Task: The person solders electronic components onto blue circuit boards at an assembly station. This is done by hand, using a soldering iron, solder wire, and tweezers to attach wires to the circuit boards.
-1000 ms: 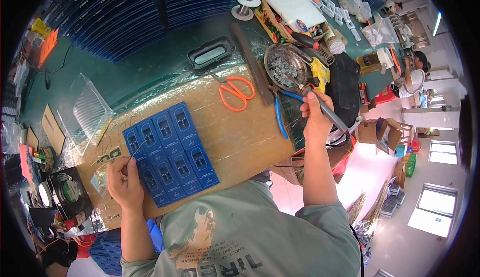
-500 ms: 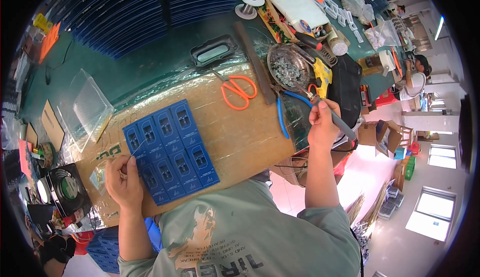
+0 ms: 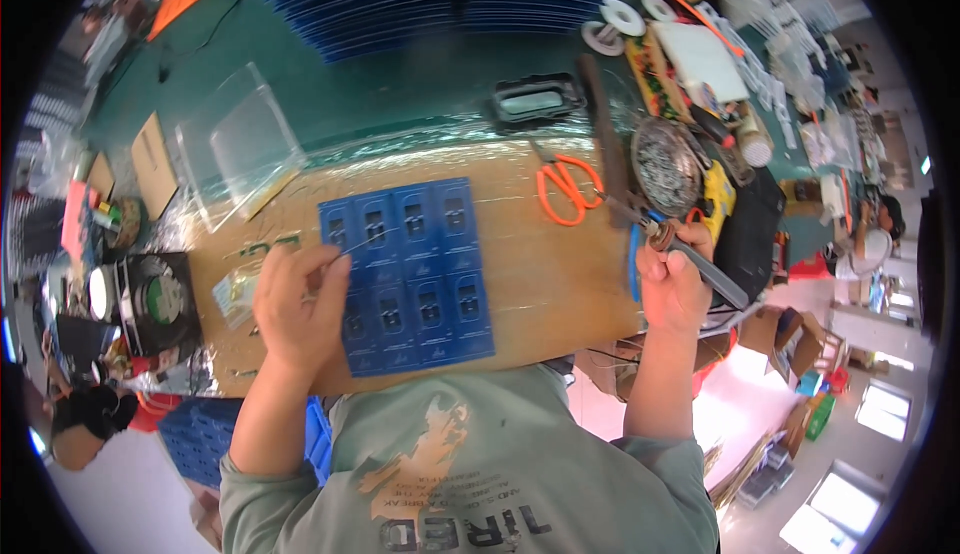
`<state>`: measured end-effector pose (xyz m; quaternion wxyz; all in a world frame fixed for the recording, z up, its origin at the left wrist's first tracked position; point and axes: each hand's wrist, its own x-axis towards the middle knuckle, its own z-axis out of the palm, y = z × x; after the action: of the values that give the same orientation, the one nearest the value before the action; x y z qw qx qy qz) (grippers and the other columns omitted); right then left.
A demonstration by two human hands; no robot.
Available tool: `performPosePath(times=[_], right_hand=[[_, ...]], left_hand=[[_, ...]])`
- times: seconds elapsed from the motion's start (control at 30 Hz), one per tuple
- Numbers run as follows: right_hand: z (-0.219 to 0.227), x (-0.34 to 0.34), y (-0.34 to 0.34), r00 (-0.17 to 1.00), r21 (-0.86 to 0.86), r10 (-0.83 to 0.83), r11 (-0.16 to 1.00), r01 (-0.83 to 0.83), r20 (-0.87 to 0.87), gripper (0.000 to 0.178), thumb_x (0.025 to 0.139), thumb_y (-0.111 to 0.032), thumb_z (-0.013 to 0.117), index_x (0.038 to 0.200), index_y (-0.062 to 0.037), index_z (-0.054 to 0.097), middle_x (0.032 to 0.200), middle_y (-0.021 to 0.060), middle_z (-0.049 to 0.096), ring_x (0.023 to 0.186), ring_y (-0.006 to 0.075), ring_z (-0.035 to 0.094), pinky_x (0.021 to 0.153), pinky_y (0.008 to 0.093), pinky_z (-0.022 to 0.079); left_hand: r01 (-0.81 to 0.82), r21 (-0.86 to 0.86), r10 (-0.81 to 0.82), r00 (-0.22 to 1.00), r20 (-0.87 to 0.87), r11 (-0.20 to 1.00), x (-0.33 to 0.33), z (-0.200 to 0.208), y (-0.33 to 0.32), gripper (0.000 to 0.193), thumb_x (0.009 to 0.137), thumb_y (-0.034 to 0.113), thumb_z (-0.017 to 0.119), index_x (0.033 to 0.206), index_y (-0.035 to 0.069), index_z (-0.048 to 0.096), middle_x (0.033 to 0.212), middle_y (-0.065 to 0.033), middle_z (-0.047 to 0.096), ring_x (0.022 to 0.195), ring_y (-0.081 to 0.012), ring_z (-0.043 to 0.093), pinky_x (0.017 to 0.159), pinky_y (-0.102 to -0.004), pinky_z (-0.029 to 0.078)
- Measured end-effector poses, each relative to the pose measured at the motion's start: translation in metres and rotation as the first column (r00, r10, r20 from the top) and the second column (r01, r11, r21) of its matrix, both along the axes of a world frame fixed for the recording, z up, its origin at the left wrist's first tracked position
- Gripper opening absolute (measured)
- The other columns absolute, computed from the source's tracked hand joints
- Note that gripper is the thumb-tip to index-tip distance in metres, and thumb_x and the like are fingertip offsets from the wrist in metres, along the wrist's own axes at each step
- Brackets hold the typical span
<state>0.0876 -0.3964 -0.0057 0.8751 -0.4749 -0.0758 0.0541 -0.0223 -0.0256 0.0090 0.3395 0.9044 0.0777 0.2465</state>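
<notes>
A blue circuit board panel (image 3: pixel 425 299), divided into several repeated units with small parts on each, lies flat on the brown work mat. My left hand (image 3: pixel 300 299) is closed over the panel's left edge, thumb and finger pinching a thin solder wire (image 3: pixel 367 242) that sticks out over the upper units. To the right, my right hand (image 3: pixel 675 284) grips a soldering iron (image 3: pixel 708 272) with a grey handle. Its tip points up and left, between the orange-handled scissors (image 3: pixel 567 191) and a round dish of metal scraps (image 3: pixel 667 172).
Blue-handled pliers (image 3: pixel 634 262) lie beside my right hand. A dark metal bar (image 3: pixel 603 124), a black tray (image 3: pixel 538 102) and wire spools (image 3: pixel 622 19) stand farther back. Stacked blue boards (image 3: pixel 400 4) line the far side. At left is a small black fan (image 3: pixel 160 299).
The soldering iron's tip has left the dish and moved left, toward the scissors. My left hand stays by the panel with the wire. The whole view has shifted.
</notes>
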Motion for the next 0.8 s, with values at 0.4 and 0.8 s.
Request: performPosePath(times=[0.4, 0.8], right_hand=[[-0.012, 0.010, 0.089, 0.950, -0.465, -0.021, 0.869, 0.171, 0.310, 0.025, 0.089, -0.012, 0.068, 0.107, 0.0007, 0.055, 0.093, 0.0098, 0.057, 0.066, 0.0116, 0.052, 0.057, 0.0249, 0.043], [-0.033, 0.003, 0.087, 0.872, -0.596, 0.113, 0.771, 0.226, 0.477, 0.025, 0.086, -0.010, 0.076, 0.100, 0.0034, 0.059, 0.085, 0.0140, 0.066, 0.070, 0.0163, 0.063, 0.061, 0.0269, 0.051]], left_hand=[[0.193, 0.052, -0.190, 0.980, -0.057, 0.980, 0.035, 0.001, -0.014, 0.013, 0.079, 0.008, 0.076, 0.086, 0.009, 0.066, 0.073, -0.0057, 0.058, 0.068, -0.0269, 0.057, 0.060, -0.0381, 0.047], [0.356, 0.160, -0.356, 0.934, -0.029, 0.921, 0.046, -0.016, -0.023, 0.019, 0.076, 0.001, 0.072, 0.090, 0.005, 0.059, 0.096, -0.0072, 0.067, 0.098, -0.0287, 0.064, 0.084, -0.0419, 0.049]])
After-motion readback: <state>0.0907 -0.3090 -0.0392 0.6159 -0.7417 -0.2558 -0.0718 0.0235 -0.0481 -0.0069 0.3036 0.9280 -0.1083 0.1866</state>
